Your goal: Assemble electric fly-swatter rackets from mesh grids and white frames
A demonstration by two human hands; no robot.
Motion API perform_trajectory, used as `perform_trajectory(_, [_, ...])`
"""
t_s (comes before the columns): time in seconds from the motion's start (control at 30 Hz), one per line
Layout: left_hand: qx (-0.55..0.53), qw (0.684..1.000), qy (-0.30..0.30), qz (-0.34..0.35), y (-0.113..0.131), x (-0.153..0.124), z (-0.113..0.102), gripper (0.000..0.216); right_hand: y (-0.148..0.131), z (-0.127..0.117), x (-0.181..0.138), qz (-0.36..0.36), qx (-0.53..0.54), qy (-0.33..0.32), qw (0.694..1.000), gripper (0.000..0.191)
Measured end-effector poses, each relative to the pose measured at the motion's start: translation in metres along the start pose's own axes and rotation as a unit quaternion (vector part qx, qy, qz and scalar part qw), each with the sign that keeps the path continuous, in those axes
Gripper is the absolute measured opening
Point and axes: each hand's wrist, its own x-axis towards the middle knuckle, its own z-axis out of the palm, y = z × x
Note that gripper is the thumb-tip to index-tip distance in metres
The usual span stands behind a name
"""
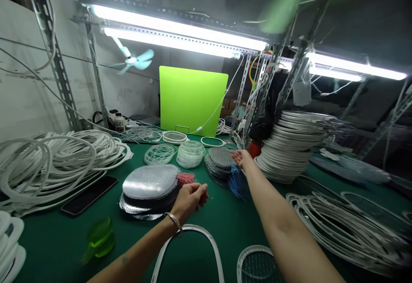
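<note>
My left hand [190, 198] is curled closed beside a pile of oval silver mesh sheets [150, 183] with red wires [186, 177] at its edge; it seems to pinch a red wire end, too small to be sure. My right hand [242, 158] reaches far forward with fingers spread, palm up, at the edge of a second mesh pile [219, 159] with blue wires [237, 181]. A white oval frame [189, 248] lies under my left wrist on the green table [222, 214].
Loose white frames are heaped at the left [51, 162] and right [347, 223]. A tall stack of white rings [292, 150] stands right of my right hand. A phone [90, 195], a green plastic piece [99, 240], a green panel [191, 100] and a meshed frame [257, 266] are also here.
</note>
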Motion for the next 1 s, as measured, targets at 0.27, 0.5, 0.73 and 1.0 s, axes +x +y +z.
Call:
perform_trajectory(0.27, [-0.013, 1.0, 0.002, 0.013, -0.001, 0.003, 0.011, 0.044, -0.004, 0.001, -0.037, -0.025, 0.014, -0.04, 0.999, 0.034])
perform_trajectory(0.5, [-0.147, 0.986, 0.07, -0.04, 0.024, -0.027, -0.013, 0.052, 0.075, -0.043, -0.162, 0.009, 0.016, -0.15, 0.989, 0.027])
perform_trajectory(0.73, [-0.146, 0.98, 0.025, -0.135, -0.003, -0.102, -0.029, 0.041, 0.18, -0.102, -0.272, 0.168, 0.033, -0.185, 0.968, 0.046])
perform_trajectory(1.0, [0.289, 0.955, -0.069, -0.023, -0.061, -0.191, -0.058, 0.089, 0.233, -0.133, -0.289, 0.178, 0.06, -0.148, 0.971, 0.059])
